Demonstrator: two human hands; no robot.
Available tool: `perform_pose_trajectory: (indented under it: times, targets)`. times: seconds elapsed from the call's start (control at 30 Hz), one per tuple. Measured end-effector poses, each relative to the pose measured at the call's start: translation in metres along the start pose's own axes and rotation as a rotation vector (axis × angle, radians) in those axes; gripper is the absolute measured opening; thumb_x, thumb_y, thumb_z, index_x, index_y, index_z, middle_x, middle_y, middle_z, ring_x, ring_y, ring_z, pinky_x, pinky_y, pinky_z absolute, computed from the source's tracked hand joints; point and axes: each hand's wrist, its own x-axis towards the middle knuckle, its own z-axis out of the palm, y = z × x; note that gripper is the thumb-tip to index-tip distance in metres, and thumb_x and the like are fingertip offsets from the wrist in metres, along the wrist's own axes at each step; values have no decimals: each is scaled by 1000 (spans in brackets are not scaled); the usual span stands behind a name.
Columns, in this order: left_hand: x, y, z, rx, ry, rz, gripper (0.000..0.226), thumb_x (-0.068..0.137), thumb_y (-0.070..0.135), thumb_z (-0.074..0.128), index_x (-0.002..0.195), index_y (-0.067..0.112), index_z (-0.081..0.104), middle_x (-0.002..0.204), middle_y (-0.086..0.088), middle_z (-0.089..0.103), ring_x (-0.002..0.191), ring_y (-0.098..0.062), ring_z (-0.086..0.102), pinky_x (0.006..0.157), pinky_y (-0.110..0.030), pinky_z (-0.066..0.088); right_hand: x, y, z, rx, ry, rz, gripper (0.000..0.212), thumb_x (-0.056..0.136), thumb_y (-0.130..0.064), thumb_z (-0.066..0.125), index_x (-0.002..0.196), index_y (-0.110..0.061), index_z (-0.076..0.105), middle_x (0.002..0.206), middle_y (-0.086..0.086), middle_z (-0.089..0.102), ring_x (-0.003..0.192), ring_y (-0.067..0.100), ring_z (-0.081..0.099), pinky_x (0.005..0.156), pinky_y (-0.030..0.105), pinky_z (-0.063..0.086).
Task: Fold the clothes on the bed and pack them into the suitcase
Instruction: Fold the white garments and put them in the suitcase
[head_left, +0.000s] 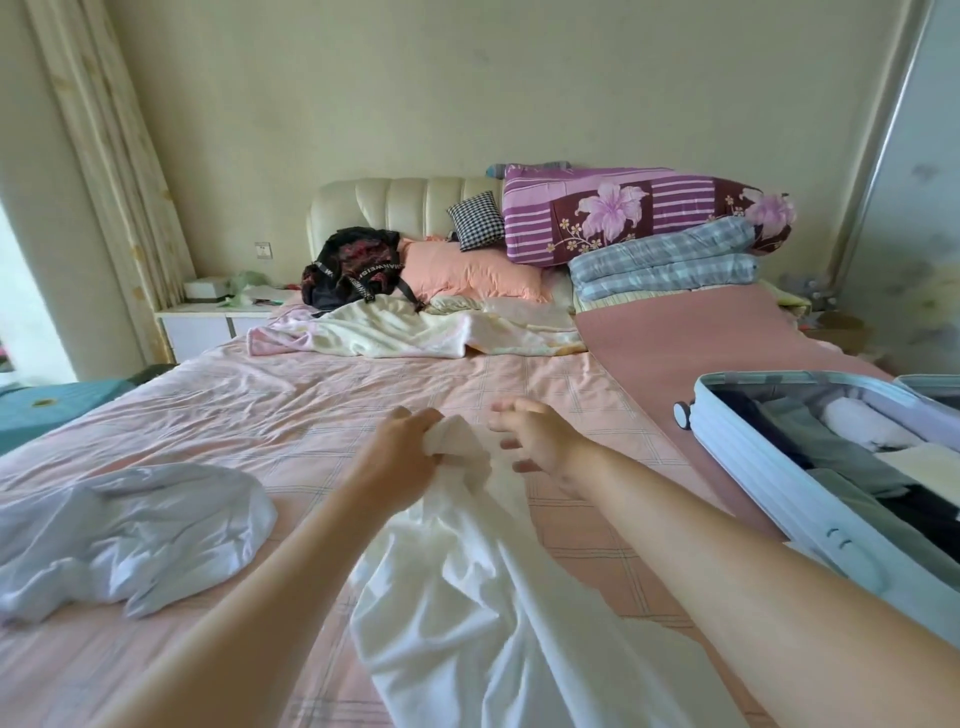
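pink bed (322, 405): left hand (400, 457) grips white garment (467, 597) (bunched), right hand (540, 441) spread beside it.

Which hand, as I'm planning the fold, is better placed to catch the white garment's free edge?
Right. The right hand is open and empty beside the white garment, whose bunched end the left hand grips.
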Motion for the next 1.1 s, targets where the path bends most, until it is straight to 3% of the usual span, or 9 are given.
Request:
perform_pose_trajectory:
  times: [0.13, 0.23, 0.33, 0.5, 0.6, 0.7, 0.83, 0.93, 1.1]
  targets:
    - [-20, -61, -69, 280, 159, -201, 25, 88, 13, 64, 111, 23, 61, 110, -7, 47, 96, -33, 58, 68, -32, 42, 0, 3, 34, -270, -119, 72, 36, 92, -23, 63, 128, -17, 64, 110, -4, 58, 93, 12, 51, 70, 22, 35]
    - [-40, -95, -106, 820, -77, -529, 45, 90, 37, 61, 133, 28, 53, 137, -5, 47, 120, -28, 56, 86, -38, 50, 1, 14, 72, -433, -223, 99, 31, 92, -18, 60, 122, -19, 68, 101, -3, 58, 90, 19, 51, 71, 30, 39]
    - [-54, -113, -112, 963, -349, -795, 77, 86, 49, 62, 151, 19, 35, 160, -8, 27, 144, -29, 33, 107, -43, 38, 7, 24, 105, -391, -262, 146, 32, 90, -6, 54, 110, -24, 70, 79, -4, 57, 72, 17, 54, 59, 30, 47]
    - [-45, -113, -74, 748, -333, -394, 55, 94, 28, 52, 148, 29, 39, 150, -5, 40, 136, -28, 41, 110, -40, 34, 28, 36, 127, -701, -162, 25, 33, 93, -15, 50, 117, -21, 71, 118, -1, 69, 108, 21, 64, 92, 31, 51]
    - [-35, -106, -40, 474, -473, -169, 69, 91, 45, 62, 151, 41, 29, 155, 1, 35, 140, -27, 36, 113, -41, 30, 41, 50, 129, -821, -118, 88, 44, 91, -37, 55, 132, -21, 56, 134, 7, 58, 119, 28, 59, 91, 30, 47]
    - [-32, -105, -15, 417, -623, -175, 79, 86, 36, 70, 151, 45, 26, 151, -1, 41, 134, -27, 44, 110, -39, 36, 55, 71, 133, -842, -125, 102, 51, 80, -51, 58, 122, -21, 54, 114, 5, 65, 103, 27, 64, 79, 30, 48]
    - [-32, -113, -27, 526, -565, -154, 41, 87, 12, 54, 121, 31, 69, 112, 1, 67, 102, -20, 61, 82, -24, 44, 54, 66, 140, -452, -25, -70, 27, 92, -27, 59, 66, -22, 63, 66, -9, 60, 60, 8, 50, 60, 28, 40]
    - [-33, -128, -51, 695, -698, -267, 34, 90, 15, 50, 116, 19, 72, 110, 0, 70, 96, -21, 64, 87, -27, 51, 53, 50, 144, -73, -28, 3, 24, 88, 0, 57, 87, -19, 72, 78, 1, 73, 62, 8, 60, 61, 24, 50]
    - [-45, -132, -85, 933, -965, -458, 35, 95, 25, 50, 125, 9, 61, 104, -5, 59, 92, -23, 53, 86, -30, 46, 64, 47, 154, -432, 84, 79, 46, 90, -14, 57, 135, -19, 53, 134, 5, 53, 123, 27, 56, 97, 30, 46]
